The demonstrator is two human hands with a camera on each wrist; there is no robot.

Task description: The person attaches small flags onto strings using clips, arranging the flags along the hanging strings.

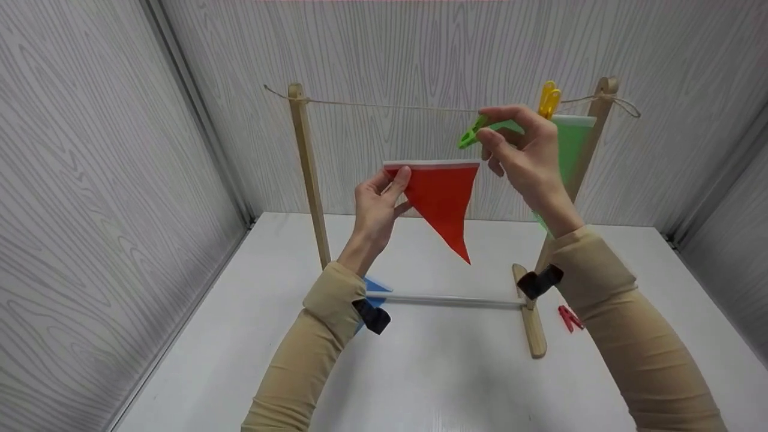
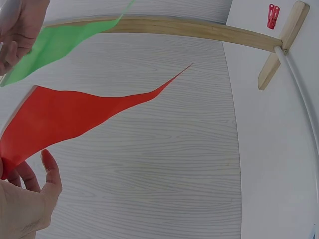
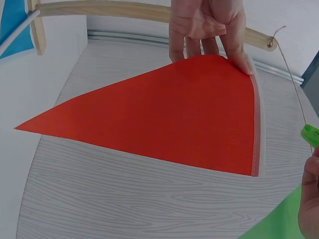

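My left hand (image 1: 379, 207) pinches a red triangular pennant (image 1: 447, 198) near the left end of its white top hem, and its tip hangs down. To the right and a little higher, my right hand (image 1: 525, 150) holds a green clothespin (image 1: 473, 133) between thumb and forefinger. The clothespin is close to a thin string (image 1: 384, 106) tied between two wooden posts. Below that string is the red pennant, apart from it in the head view. Behind my right hand hangs a green pennant (image 1: 573, 141), with a yellow clothespin (image 1: 548, 101) on the string above it.
A red clothespin (image 1: 570, 318) lies on the white table (image 1: 456, 372), right of the stand's wooden foot (image 1: 530, 324). A white rod (image 1: 450, 300) joins the stand low down. Blue fabric (image 1: 377, 285) lies by the left post (image 1: 309, 174), partly hidden by my left forearm.
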